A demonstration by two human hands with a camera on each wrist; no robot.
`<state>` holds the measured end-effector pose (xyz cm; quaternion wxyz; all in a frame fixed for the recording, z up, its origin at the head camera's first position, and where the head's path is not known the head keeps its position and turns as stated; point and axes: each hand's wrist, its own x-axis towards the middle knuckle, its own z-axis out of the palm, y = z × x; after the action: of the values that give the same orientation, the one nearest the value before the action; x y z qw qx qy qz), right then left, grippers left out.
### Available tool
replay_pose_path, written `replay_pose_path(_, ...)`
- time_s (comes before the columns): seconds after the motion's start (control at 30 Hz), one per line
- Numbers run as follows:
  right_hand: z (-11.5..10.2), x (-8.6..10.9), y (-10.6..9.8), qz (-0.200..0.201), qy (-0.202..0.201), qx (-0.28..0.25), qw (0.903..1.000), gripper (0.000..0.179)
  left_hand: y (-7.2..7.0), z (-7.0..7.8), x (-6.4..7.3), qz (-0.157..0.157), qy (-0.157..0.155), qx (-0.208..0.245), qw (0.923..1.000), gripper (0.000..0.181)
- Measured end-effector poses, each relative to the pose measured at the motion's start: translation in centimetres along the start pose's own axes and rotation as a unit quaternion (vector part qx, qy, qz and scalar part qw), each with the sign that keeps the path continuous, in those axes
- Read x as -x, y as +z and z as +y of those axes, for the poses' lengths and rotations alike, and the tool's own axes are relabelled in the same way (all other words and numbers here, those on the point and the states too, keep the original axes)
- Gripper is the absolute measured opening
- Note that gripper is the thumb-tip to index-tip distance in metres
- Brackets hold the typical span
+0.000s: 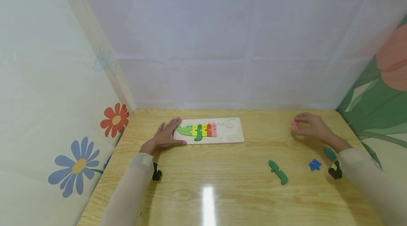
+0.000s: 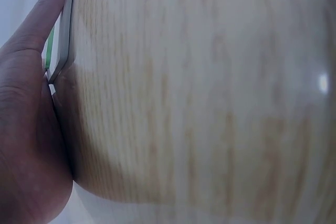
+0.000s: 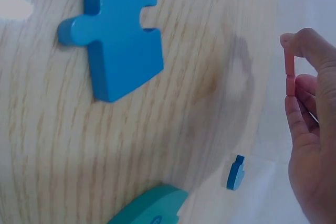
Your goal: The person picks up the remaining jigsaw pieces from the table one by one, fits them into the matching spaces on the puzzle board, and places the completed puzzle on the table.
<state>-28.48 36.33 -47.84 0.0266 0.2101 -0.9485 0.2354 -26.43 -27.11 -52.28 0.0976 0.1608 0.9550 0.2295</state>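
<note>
A pale wooden puzzle board point(image 1: 230, 134) holds a crocodile puzzle point(image 1: 198, 130), its pieces running from a green head through yellow, green, orange and red to pink. On its right part shows a bare curly outline. My left hand point(image 1: 166, 134) rests at the board's left end, fingers near the far corner and thumb stretched along the near edge. In the left wrist view that thumb lies against the board's side point(image 2: 65, 24). Off to the right, my right hand point(image 1: 313, 127) pinches a pinkish-red puzzle piece point(image 1: 295, 125) between thumb and fingers, held upright in the right wrist view point(image 3: 290, 72).
Loose on the table point(image 1: 203, 169) lie a long green piece point(image 1: 278, 172), a blue piece point(image 1: 314, 164) and a teal piece point(image 1: 330, 153) beside the right wrist. A small blue piece point(image 3: 235, 174) shows in the right wrist view. Cloth walls point(image 1: 197, 42) border the table.
</note>
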Motion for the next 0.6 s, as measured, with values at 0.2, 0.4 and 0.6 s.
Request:
replay_pose_path(0.2,-0.1,-0.3,0.2,0.02,-0.046,0.019,0.9986,0.055,-0.2,0.3,0.1,-0.003,0.001,0.001,1.0,0.123)
replay_pose_path(0.4,-0.6,-0.5,0.3,0.02,-0.048,0.017,0.9985,0.055,-0.3,0.2,0.1,-0.005,-0.004,-0.007,1.0,0.119)
replay_pose_path(0.6,-1.6,-0.6,0.3,0.015,-0.057,0.014,0.9981,0.054,-0.2,0.1,0.1,-0.002,-0.003,-0.004,1.0,0.118)
